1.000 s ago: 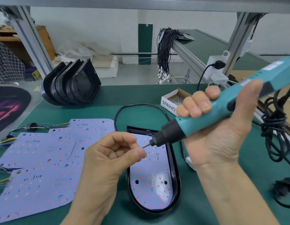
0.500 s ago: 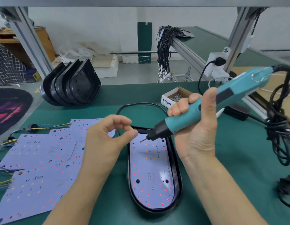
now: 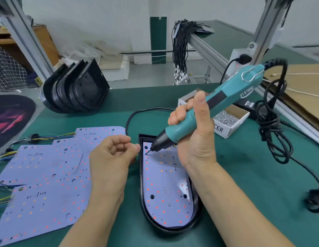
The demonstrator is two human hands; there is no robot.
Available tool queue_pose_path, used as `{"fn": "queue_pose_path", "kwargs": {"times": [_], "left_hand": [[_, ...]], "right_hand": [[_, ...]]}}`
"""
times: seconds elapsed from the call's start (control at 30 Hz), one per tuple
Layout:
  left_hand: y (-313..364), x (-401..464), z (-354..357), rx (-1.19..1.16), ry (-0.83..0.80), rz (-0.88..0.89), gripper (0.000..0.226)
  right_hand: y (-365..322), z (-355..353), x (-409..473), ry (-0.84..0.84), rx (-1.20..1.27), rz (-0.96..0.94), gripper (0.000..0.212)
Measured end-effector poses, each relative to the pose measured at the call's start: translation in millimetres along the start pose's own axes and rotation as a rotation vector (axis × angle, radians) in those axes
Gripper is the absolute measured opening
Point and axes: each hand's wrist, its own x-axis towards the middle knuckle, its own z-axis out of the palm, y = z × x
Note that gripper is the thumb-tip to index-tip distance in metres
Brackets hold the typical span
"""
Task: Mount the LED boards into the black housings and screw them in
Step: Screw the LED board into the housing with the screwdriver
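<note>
While the bit touches down: the right hand grips one teal electric screwdriver, tip on the LED board near its far left corner.
Left hand: fingers loosely curled, thumb and forefinger close together; whether they pinch a screw, I cannot tell.
Housing count: one black housing flat on the green mat, board seated inside; a leaning stack of spare housings far left.
Loose boards: several overlapping, left of the hand.
Screw box: one, just behind the right hand.
Room: open mat right of the housing, up to the tangled cord.
</note>
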Motion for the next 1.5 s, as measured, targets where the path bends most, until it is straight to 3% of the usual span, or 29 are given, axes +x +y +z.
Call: {"fn": "queue_pose_path", "kwargs": {"times": [0.13,0.6,0.8,0.97,1.13,1.23,1.33,1.4,1.5], "left_hand": [[2,0,1,0.01,0.004,0.006,0.023],[3,0,3,0.077,0.014,0.049,0.024],[4,4,-1,0.063,0.014,0.057,0.026],[24,6,3,0.019,0.008,0.132,0.027],[47,-11,31,0.044,-0.209,0.248,0.026],[52,-20,59,0.165,-0.409,0.282,0.024],[52,-28,91,0.332,-0.587,0.314,0.026],[51,-28,111,0.412,-0.65,0.345,0.025],[50,-15,143,0.52,-0.664,0.383,0.019]], "right_hand": [[0,2,1,-0.05,-0.05,-0.018,0.029],[-3,9,-1,-0.319,-0.213,-0.059,0.042],[-49,-6,13,-0.062,0.031,0.171,0.054],[-98,-51,15,0.047,-0.387,0.408,0.046],[-111,-87,-5,0.183,-0.893,0.239,0.052],[-111,-106,-18,0.321,-0.922,0.14,0.041],[-109,-120,-25,0.411,-0.932,0.155,0.035],[-109,-126,-27,0.442,-1.027,0.166,0.034],[-107,-131,-30,0.45,-1.241,0.192,0.048]]}}
